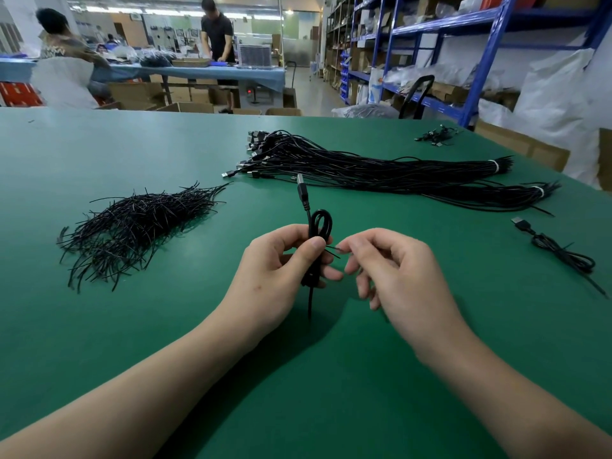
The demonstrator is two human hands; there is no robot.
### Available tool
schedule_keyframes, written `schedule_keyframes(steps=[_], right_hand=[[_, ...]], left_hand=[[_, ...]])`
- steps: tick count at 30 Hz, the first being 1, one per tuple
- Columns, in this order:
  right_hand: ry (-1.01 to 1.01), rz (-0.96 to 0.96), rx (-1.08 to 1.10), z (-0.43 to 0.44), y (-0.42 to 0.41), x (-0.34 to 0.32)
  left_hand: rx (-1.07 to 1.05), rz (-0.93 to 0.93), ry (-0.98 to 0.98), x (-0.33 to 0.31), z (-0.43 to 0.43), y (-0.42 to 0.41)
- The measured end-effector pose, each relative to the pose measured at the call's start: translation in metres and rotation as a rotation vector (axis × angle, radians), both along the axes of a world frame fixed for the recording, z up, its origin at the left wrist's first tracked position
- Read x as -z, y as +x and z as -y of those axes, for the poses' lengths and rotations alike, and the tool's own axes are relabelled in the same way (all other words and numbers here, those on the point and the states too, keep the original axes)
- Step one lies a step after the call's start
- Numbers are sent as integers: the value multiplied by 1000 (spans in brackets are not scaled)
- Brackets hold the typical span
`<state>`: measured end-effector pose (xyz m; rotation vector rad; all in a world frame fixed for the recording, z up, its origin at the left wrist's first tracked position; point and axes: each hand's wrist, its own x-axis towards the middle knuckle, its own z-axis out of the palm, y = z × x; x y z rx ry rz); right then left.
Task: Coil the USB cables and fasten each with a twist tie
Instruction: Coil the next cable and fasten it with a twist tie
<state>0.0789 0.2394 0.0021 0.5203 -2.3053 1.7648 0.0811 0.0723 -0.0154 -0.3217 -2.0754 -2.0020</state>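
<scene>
Above the green table (165, 326), the left hand (278, 260) gripped a coiled cable (319, 223), thumb pressed on its loops, plug pointing up. The right hand (394, 270) pinched the twist tie (332, 248) at the coil. Spare ties (132, 226) lay heaped to the left and uncoiled cables (381, 170) behind. Cardboard boxes (185, 107) stood beyond the table; I couldn't see their contents.

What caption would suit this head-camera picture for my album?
Left hand grips a coiled USB cable while right hand pinches its twist tie; loose ties and uncoiled cables on green table.
</scene>
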Motion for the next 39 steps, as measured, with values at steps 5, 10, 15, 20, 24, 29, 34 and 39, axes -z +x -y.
schedule_keyframes(steps=[5, 10, 15, 20, 24, 29, 34, 39], right_hand=[[47, 83, -10, -3, -4, 3], [95, 35, -50, -2, -2, 3], [153, -31, -8, -2, -2, 2], [140, -34, -13, -4, -3, 2], [118, -8, -25, -6, -7, 3], [-23, 137, -80, -10, -9, 2], [-69, 213, -125, -11, -9, -1], [-129, 296, -167, -13, -10, -2]], left_hand=[[35, -11, 40, -1, -1, 0], [54, -25, 29, -1, 0, 1], [56, -24, -5, 0, 0, 1], [53, -4, 15, 0, 0, 0], [107, 17, 110, -2, -3, 1], [138, 27, 138, -4, -4, 2], [152, 10, 106, -5, -3, 3], [179, -5, 116, -7, -4, 5]])
